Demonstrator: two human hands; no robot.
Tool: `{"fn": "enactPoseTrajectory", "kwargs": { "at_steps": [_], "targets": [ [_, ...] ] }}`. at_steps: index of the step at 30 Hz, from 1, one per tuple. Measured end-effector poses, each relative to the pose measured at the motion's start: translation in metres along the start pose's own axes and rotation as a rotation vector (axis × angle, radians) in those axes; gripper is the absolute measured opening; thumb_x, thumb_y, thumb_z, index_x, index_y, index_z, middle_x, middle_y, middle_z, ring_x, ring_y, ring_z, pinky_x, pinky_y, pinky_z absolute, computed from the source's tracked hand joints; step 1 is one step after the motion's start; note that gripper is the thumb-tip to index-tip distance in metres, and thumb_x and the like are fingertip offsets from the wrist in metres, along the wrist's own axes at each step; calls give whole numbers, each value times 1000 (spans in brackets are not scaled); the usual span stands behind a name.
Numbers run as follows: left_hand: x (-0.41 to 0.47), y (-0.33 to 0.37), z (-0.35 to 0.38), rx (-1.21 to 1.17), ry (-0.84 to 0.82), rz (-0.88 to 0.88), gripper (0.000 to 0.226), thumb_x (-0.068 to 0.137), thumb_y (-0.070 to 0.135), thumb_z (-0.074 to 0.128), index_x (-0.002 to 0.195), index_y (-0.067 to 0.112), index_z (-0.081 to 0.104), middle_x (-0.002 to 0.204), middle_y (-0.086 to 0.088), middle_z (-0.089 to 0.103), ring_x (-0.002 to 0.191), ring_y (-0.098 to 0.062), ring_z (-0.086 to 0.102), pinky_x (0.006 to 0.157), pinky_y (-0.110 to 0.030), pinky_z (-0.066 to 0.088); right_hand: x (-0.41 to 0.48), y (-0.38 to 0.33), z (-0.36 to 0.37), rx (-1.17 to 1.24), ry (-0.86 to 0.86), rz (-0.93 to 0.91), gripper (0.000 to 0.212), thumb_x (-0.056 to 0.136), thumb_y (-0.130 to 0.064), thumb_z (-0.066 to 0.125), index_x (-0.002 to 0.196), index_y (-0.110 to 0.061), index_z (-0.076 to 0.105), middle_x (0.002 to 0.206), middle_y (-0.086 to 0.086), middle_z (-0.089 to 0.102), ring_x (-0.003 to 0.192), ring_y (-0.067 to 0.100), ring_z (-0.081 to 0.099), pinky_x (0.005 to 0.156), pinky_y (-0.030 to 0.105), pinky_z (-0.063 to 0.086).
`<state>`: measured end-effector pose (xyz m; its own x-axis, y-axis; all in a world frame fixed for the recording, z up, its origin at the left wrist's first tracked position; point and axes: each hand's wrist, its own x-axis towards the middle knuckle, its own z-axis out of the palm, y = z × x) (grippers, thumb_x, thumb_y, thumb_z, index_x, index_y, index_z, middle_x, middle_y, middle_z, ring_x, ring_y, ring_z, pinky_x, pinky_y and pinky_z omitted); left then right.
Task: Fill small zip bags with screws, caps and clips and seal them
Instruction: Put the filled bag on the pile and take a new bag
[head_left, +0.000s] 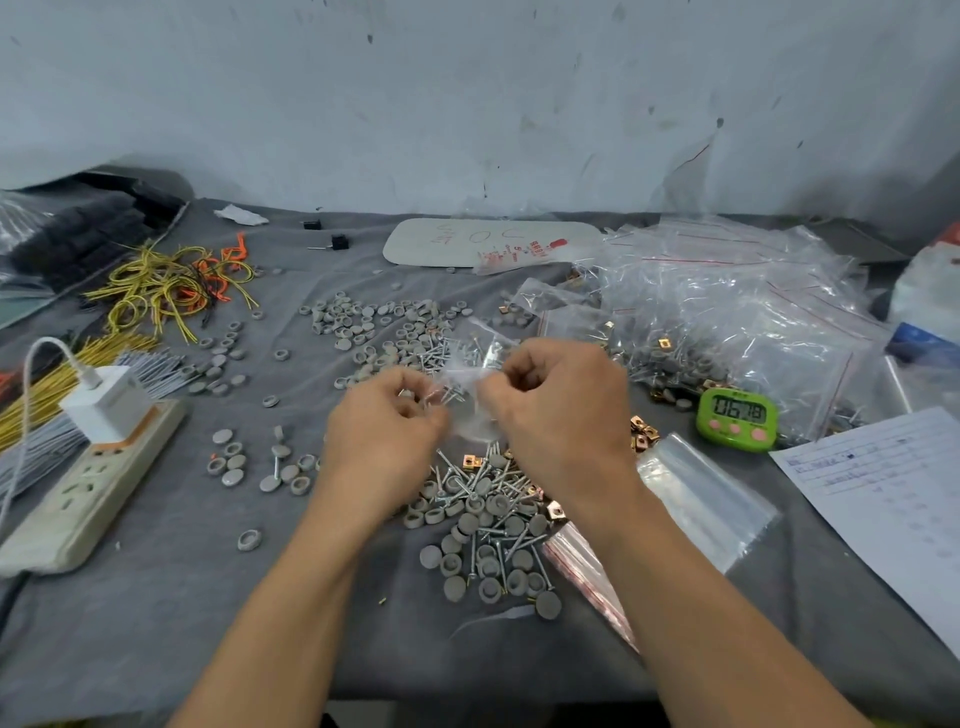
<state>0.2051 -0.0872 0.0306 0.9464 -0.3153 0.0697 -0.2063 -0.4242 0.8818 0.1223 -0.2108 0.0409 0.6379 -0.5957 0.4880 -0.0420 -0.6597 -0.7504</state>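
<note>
Hands: two, a left hand (387, 415) and a right hand (561, 405), with one small zip bag (467, 410) between them. Green timer (737, 418): one. Power strip (78, 499): one, with one white charger (106, 402) plugged in. Printed sheet (883, 478): one. Small black parts (338, 242): two. Grey caps (488, 566), screws (457, 358), copper-coloured clips (644, 436) and filled bags (727, 312): too many to count.

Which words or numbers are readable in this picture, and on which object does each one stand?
"06", then two unclear digits: green timer.
Red handwriting, white card: unreadable.
Red print, clear bag: blurred.
Paper sheet: too small.
</note>
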Motion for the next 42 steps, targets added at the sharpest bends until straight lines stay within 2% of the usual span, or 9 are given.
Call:
{"fn": "enactPoseTrajectory", "kwargs": {
  "at_steps": [6,13,16,21,27,30,34,38,42],
  "targets": [
    [1,3,0,-105,271,71,21,82,10,71,81,28,60,46,12,53,38,-2,41,50,-27,34,-1,-12,5,-154,94,-77,22,72,-19,81,64,-21,61,55,-15,56,54,7,57,60,28,52],
    [-4,3,4,-68,236,161,27,84,9,70,82,34,61,52,10,53,44,-4,44,42,-15,35,-10,-12,22,-329,-309,-176,25,88,-19,65,105,-35,75,85,-4,71,78,22,62,68,30,42],
    [-15,8,8,39,186,278,33,80,5,69,81,37,61,56,11,52,49,-4,47,46,-12,37,-2,-4,21,-64,-451,155,28,89,-15,61,103,-34,77,75,-3,70,59,11,55,54,23,41],
    [-24,15,11,166,212,310,41,76,13,74,91,48,59,64,23,54,60,-6,51,58,-28,38,11,1,15,1000,-397,814,23,94,10,48,91,0,69,53,6,57,37,9,40,54,25,36],
    [-39,27,29,347,340,462,45,74,15,62,103,46,47,51,13,46,48,-10,47,55,-30,31,0,-7,21,1241,-222,860,29,83,22,59,82,-1,76,80,21,71,57,22,67,49,25,56],
    [-41,29,39,380,441,535,39,77,17,68,104,38,48,51,11,49,44,-16,43,48,-23,24,-3,-8,18,1086,-180,869,13,91,-5,73,79,-8,78,71,9,74,55,19,68,52,26,56],
    [-36,29,42,346,451,371,33,89,42,66,107,43,39,55,25,39,48,-3,31,50,-25,19,1,-6,13,928,-312,813,40,101,-37,63,72,-17,83,88,7,80,77,16,71,83,36,58],
    [-37,24,38,295,433,322,41,87,31,66,112,43,36,59,15,52,53,-18,42,60,-35,29,4,-10,9,1066,-457,700,18,95,-7,64,105,-4,79,110,14,76,101,20,65,100,37,49],
    [-36,20,36,199,409,327,48,86,21,66,119,40,37,59,11,56,54,-14,51,61,-37,35,7,-9,7,1271,-464,689,48,75,8,66,120,-7,73,115,18,74,97,24,63,87,28,52]
  ]
}}
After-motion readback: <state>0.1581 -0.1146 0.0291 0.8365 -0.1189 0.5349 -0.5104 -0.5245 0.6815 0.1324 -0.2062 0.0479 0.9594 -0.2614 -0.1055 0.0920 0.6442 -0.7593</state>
